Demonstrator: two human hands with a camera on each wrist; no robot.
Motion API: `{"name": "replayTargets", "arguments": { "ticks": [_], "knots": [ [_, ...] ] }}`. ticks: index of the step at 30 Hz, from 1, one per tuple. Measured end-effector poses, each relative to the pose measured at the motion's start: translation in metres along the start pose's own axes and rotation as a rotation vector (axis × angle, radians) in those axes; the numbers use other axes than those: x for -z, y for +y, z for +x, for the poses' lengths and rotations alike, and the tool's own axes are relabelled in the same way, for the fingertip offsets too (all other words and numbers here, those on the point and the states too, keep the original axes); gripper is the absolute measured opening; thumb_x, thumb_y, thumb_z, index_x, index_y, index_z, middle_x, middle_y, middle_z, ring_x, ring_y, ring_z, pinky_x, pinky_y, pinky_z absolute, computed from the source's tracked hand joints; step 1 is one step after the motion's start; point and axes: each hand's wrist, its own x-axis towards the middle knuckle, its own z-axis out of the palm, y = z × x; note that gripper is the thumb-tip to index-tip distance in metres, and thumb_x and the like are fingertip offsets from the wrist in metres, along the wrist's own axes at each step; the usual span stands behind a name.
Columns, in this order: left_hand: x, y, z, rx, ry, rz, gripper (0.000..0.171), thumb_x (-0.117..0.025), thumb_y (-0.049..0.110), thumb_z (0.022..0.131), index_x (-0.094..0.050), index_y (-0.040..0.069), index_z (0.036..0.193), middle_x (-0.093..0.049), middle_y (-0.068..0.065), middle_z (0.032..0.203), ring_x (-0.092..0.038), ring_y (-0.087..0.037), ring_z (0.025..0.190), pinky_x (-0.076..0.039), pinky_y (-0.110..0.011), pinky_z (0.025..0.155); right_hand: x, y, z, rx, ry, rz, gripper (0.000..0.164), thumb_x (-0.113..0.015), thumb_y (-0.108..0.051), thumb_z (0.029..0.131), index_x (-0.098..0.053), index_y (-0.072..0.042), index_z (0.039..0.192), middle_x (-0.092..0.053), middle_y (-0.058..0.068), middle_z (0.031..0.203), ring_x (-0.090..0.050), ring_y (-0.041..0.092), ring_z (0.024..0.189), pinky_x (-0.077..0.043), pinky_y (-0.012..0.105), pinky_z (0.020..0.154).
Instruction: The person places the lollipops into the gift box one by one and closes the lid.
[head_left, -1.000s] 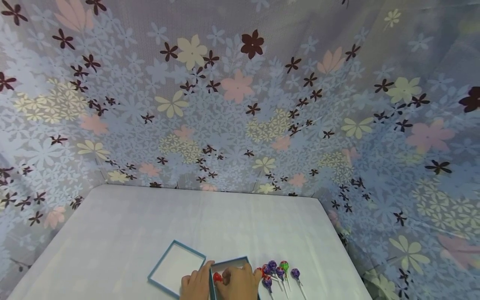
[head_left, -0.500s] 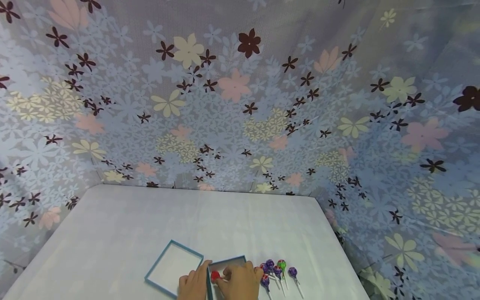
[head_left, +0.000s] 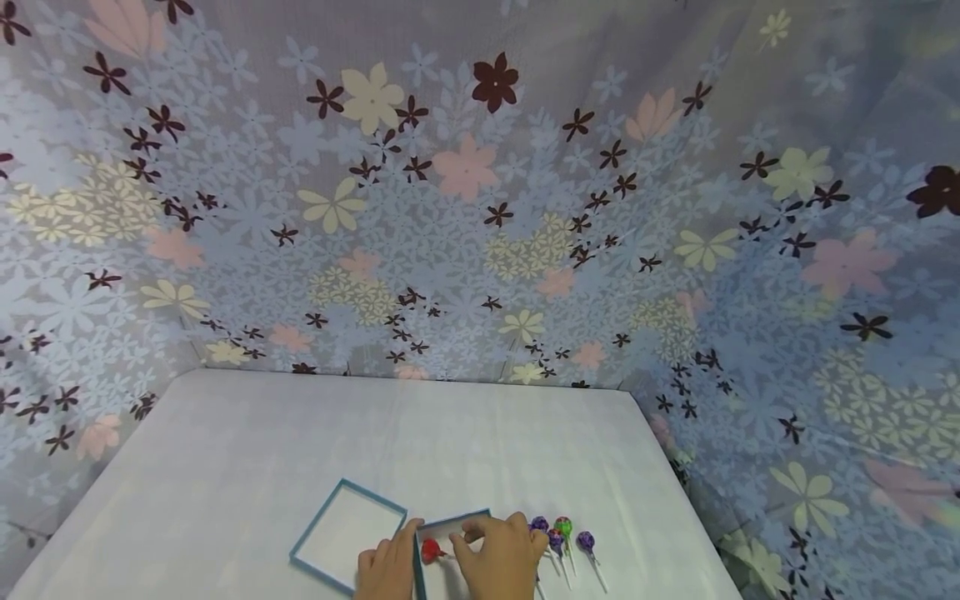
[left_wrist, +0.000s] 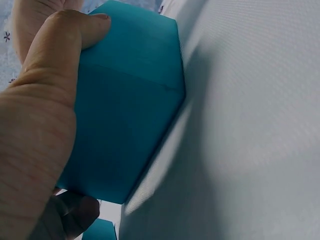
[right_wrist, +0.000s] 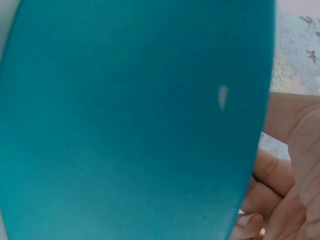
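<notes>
In the head view, a box (head_left: 452,520) with teal walls and a pale inside stands at the bottom middle. My left hand (head_left: 386,571) grips its left side; in the left wrist view the thumb lies over a corner of the teal box (left_wrist: 125,130). Inside, near the left wall, lies a red lollipop (head_left: 430,551), its stick pointing right. Over the box, my right hand (head_left: 501,557) has thumb and index finger spread apart, with nothing seen between them. In the right wrist view the box's teal wall (right_wrist: 135,120) hides part of the right hand (right_wrist: 290,165).
Left of the box lies a white, teal-rimmed lid (head_left: 375,494). Several lollipops lie to the right: purple ones (head_left: 555,541), a green one (head_left: 564,526) and a separate purple one (head_left: 586,542). A flowered cloth (head_left: 450,208) hangs behind the white table (head_left: 262,433).
My right hand has let go of the red lollipop and moved a little right and up, now covering some of the lollipops there. The left hand stays at the box.
</notes>
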Motion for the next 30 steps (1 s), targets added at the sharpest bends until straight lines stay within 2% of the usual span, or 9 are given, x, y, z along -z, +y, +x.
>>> {"name": "replayTargets", "arguments": {
  "ticks": [2, 4, 8, 12, 15, 17, 22, 25, 30],
  "knots": [
    [0.001, 0.001, 0.001, 0.020, -0.024, -0.013, 0.085, -0.075, 0.052, 0.074, -0.042, 0.006, 0.137, -0.059, -0.006, 0.121, -0.042, -0.015, 0.082, -0.031, -0.038, 0.075, 0.001, 0.000, 0.000, -0.023, 0.002, -0.005, 0.015, -0.088, -0.037, 0.068, -0.077, -0.029, 0.071, -0.062, -0.020, 0.062, -0.040, 0.008, 0.068, -0.023, 0.043, 0.071],
    [0.000, 0.001, 0.001, 0.028, -0.036, -0.025, 0.076, -0.074, 0.043, 0.079, -0.042, 0.006, 0.137, -0.059, -0.007, 0.122, -0.042, -0.015, 0.082, -0.031, -0.038, 0.075, 0.000, 0.001, 0.000, -0.038, 0.011, -0.015, 0.014, -0.088, -0.036, 0.068, -0.076, -0.029, 0.070, -0.064, -0.019, 0.062, -0.039, 0.009, 0.067, -0.023, 0.042, 0.070],
    [-0.001, 0.002, 0.001, 0.031, -0.034, -0.050, 0.067, -0.068, 0.039, 0.086, -0.042, 0.007, 0.138, -0.058, -0.006, 0.122, -0.041, -0.015, 0.082, -0.029, -0.036, 0.074, 0.001, 0.003, 0.001, -0.051, 0.046, -0.015, 0.014, -0.089, -0.036, 0.068, -0.077, -0.029, 0.071, -0.065, -0.018, 0.063, -0.039, 0.009, 0.067, -0.023, 0.042, 0.070],
    [0.002, 0.002, 0.004, 0.043, -0.089, -0.094, 0.082, -0.076, 0.045, 0.077, -0.040, 0.005, 0.139, -0.057, -0.009, 0.124, -0.044, -0.021, 0.089, -0.030, -0.040, 0.076, 0.006, 0.008, 0.004, -0.070, 0.075, 0.004, 0.015, -0.089, -0.036, 0.068, -0.076, -0.029, 0.070, -0.064, -0.017, 0.063, -0.042, 0.011, 0.070, -0.024, 0.044, 0.072],
    [0.005, 0.000, 0.006, 0.058, -0.139, -0.106, 0.105, -0.082, 0.063, 0.063, -0.039, 0.005, 0.140, -0.055, -0.011, 0.128, -0.044, -0.025, 0.092, -0.032, -0.044, 0.077, 0.012, 0.015, 0.009, -0.089, 0.109, 0.015, 0.015, -0.089, -0.035, 0.069, -0.076, -0.028, 0.073, -0.065, -0.016, 0.064, -0.047, 0.014, 0.074, -0.025, 0.047, 0.074],
    [0.006, 0.000, 0.007, 0.062, -0.165, -0.105, 0.114, -0.082, 0.070, 0.058, -0.038, 0.004, 0.141, -0.054, -0.011, 0.129, -0.044, -0.025, 0.093, -0.032, -0.045, 0.077, 0.016, 0.021, 0.011, -0.100, 0.126, 0.021, 0.014, -0.088, -0.034, 0.070, -0.078, -0.027, 0.077, -0.067, -0.017, 0.066, -0.050, 0.016, 0.077, -0.025, 0.050, 0.076],
    [0.005, -0.001, 0.006, 0.042, -0.133, -0.091, 0.116, -0.080, 0.072, 0.057, -0.038, 0.005, 0.141, -0.055, -0.010, 0.127, -0.044, -0.023, 0.091, -0.031, -0.042, 0.075, 0.025, 0.033, 0.017, -0.121, 0.162, 0.038, 0.016, -0.087, -0.031, 0.073, -0.079, -0.020, 0.082, -0.072, -0.013, 0.071, -0.054, 0.022, 0.082, -0.025, 0.056, 0.081],
    [0.004, 0.000, 0.005, 0.033, -0.111, -0.088, 0.115, -0.080, 0.072, 0.057, -0.039, 0.005, 0.140, -0.056, -0.010, 0.126, -0.044, -0.023, 0.090, -0.031, -0.041, 0.074, 0.029, 0.040, 0.020, -0.151, 0.168, 0.030, 0.018, -0.086, -0.031, 0.074, -0.079, -0.019, 0.086, -0.073, -0.009, 0.074, -0.055, 0.023, 0.084, -0.025, 0.055, 0.081],
    [0.005, 0.001, 0.005, 0.044, -0.125, -0.093, 0.116, -0.081, 0.071, 0.056, -0.039, 0.004, 0.140, -0.056, -0.011, 0.127, -0.045, -0.025, 0.093, -0.032, -0.043, 0.076, 0.032, 0.052, 0.025, -0.212, 0.155, -0.011, 0.020, -0.084, -0.032, 0.076, -0.080, -0.017, 0.089, -0.074, -0.005, 0.075, -0.053, 0.026, 0.085, -0.025, 0.055, 0.080]
  ]
}}
